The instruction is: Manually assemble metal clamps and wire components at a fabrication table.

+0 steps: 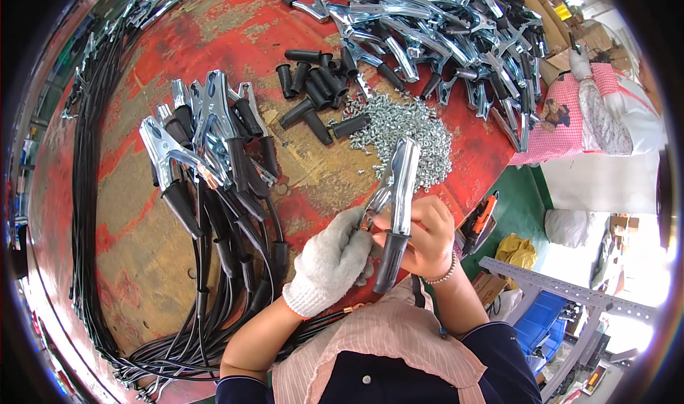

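Observation:
In front of my body is a silver metal spring clamp [405, 190], tilted upright, with a black grip sleeve [391, 263] on its near handle. My left hand [328, 261], in a white knit glove, is closed around the clamp's other handle, where a copper-coloured end [366, 223] shows. My right hand [429, 239], bare with a beaded bracelet, is behind the clamp. Its thumb and fingers pinch together close to the copper end; what they hold is hidden. Beyond the clamp lies a heap of small silver nuts or screws [417, 130].
Clamps with black cables [214, 119] lie bunched at left, beside a long cable bundle [85, 190]. Loose black sleeves [320, 83] and a large clamp pile [442, 26] are farther back. Another person's gloved hand [580, 63] is at far right. A metal rack [556, 283] stands beside me.

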A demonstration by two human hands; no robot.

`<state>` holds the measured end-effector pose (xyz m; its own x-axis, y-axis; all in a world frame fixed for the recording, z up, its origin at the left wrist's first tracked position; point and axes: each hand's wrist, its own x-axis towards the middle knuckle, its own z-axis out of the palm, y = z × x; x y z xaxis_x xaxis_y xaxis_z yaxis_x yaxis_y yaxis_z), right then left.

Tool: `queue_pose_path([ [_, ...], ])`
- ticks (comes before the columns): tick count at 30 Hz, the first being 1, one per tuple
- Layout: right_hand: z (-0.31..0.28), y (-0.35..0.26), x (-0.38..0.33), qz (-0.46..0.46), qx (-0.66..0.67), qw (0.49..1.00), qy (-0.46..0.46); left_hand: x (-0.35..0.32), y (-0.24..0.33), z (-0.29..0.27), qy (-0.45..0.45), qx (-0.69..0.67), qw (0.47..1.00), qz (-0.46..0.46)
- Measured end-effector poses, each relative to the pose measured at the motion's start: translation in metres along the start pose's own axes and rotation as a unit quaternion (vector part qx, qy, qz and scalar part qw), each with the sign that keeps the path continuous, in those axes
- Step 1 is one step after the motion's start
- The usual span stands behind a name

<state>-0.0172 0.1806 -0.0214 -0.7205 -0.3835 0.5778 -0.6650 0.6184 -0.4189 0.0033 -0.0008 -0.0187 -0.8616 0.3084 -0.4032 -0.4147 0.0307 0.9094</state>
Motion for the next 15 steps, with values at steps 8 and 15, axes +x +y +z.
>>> queue_pose_path([
  [8,-0.005,0.004,-0.006,-0.008,0.003,1.000,-0.009,-0.003,0.010,0.000,0.003,0.017,1.000,-0.014],
  [15,-0.008,-0.004,0.009,-0.019,-0.001,1.000,-0.015,-0.002,-0.005,-0.002,0.020,0.041,0.997,0.069],
])
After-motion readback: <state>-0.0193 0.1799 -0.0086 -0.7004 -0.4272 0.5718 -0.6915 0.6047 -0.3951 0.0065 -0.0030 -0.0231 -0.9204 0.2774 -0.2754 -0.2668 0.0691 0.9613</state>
